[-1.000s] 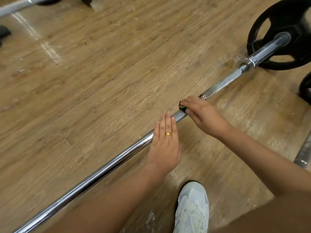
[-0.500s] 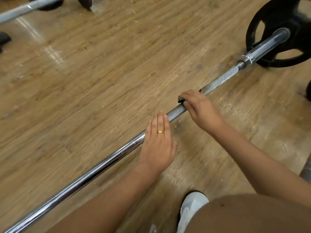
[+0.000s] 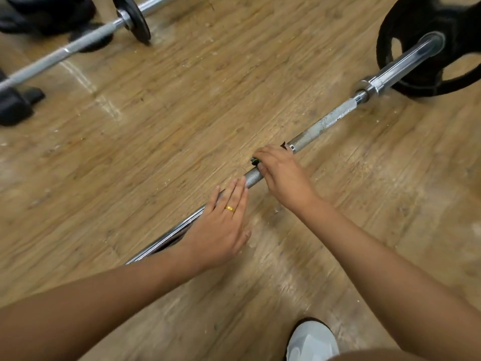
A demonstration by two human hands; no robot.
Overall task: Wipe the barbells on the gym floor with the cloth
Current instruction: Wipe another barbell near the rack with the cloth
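Observation:
A long steel barbell (image 3: 322, 123) lies diagonally on the wooden floor, with a black weight plate (image 3: 406, 27) on its upper-right end. My right hand (image 3: 283, 175) curls over the bar's knurled middle, gripping a small dark cloth (image 3: 254, 160) of which only a green-black scrap shows under the fingers. My left hand (image 3: 221, 227) lies flat with straight fingers on the bar just to the lower left, a gold ring on one finger. The shiny bar runs on under my left forearm.
A second barbell (image 3: 78, 45) with a small black plate (image 3: 135, 19) lies at the top left, beside dark objects (image 3: 15, 105) at the left edge. My white shoe (image 3: 312, 342) stands on the floor at the bottom right.
My right hand with the cloth has slid a little up the bar toward the weight plate, away from my left hand. The view has tilted, bringing the second barbell into sight.

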